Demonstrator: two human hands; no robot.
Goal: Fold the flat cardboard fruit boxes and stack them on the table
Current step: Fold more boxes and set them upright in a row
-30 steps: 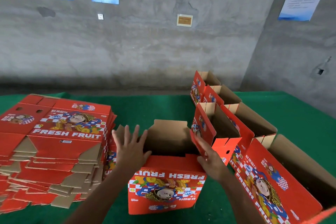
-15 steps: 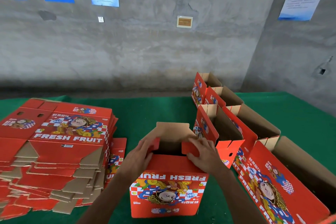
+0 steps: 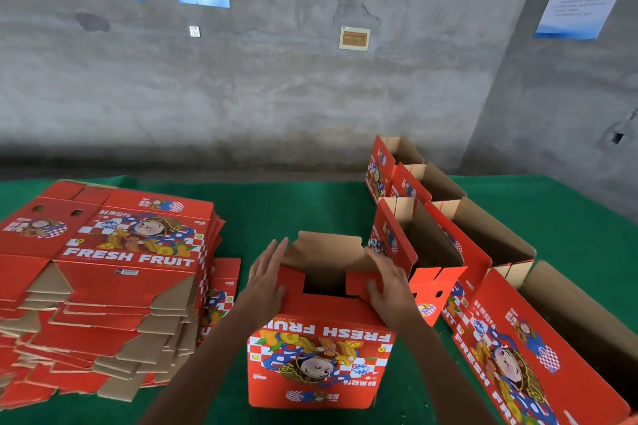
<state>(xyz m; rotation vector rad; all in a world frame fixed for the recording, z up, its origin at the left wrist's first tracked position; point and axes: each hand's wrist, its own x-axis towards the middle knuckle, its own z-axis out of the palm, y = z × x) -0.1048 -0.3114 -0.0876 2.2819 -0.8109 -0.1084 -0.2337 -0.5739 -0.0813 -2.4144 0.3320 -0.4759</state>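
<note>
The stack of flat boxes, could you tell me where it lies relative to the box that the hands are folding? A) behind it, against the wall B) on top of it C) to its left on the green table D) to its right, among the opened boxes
C: the stack of flat boxes lies on the green table to the left of the box being folded; the opened boxes stand to its right.

1. The table point(image 3: 303, 210) is covered in green cloth.
2. The half-folded box point(image 3: 319, 362) stands on it, between both hands.
3. The flat box stack point(image 3: 103, 286) lies beside the left hand's hold.
4. The folded boxes point(image 3: 483, 252) stand in a row beside the right hand's hold.
</note>
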